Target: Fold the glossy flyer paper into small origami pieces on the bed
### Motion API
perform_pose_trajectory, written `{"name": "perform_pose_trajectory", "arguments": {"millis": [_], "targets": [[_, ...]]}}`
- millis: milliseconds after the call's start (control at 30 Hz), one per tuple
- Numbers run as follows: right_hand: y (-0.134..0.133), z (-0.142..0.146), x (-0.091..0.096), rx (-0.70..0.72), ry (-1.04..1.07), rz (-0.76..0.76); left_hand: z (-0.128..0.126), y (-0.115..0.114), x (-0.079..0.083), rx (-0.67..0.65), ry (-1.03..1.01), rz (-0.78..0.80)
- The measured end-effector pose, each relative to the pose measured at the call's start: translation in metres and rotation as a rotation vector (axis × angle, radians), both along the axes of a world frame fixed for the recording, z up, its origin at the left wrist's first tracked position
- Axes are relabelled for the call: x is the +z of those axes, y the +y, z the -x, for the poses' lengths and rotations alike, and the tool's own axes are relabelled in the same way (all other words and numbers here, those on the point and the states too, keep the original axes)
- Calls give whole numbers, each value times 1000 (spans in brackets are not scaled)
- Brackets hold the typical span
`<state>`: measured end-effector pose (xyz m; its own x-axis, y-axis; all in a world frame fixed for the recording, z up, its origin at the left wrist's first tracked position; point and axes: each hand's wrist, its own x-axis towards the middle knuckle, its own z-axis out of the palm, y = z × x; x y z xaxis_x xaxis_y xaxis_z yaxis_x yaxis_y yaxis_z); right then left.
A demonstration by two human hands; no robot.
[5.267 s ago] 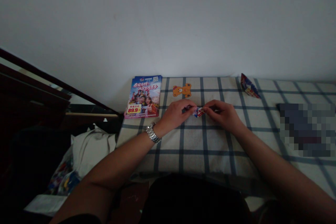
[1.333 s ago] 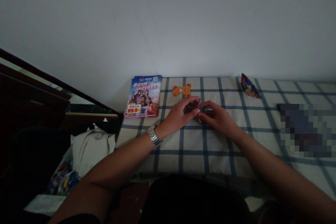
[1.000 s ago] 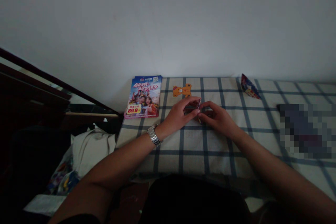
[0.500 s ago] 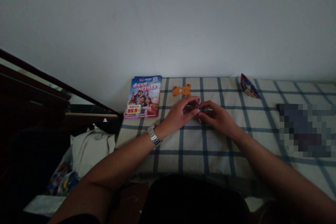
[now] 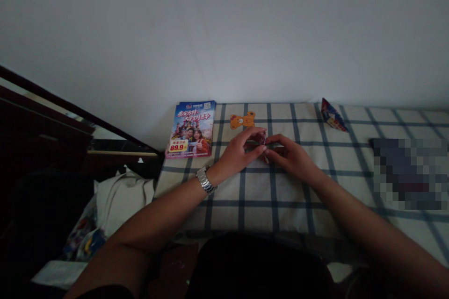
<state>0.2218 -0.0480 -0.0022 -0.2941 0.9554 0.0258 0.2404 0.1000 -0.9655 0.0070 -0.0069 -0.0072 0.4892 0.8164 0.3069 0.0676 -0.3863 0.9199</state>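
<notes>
left of the held paper (image 5: pixel 263 138), colourful things (image 5: pixel 91 244) in bag (image 5: pixel 84 222)

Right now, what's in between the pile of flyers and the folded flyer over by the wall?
In the head view, an orange teddy bear picture on the checked cloth lies between the flyer pile and the folded flyer.
</notes>
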Motion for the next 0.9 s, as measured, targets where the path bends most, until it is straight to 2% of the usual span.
{"name": "perform_pose_trajectory", "arguments": {"millis": [367,700,900], "targets": [[-1,1,3,5,-16,-6,0,0,1,-1,4,-22],[-1,1,1,-33,-83,-59,0,0,-2,20,20,-64],[0,0,2,-66,-51,-92,1,0,-1,2,1,-56]]}}
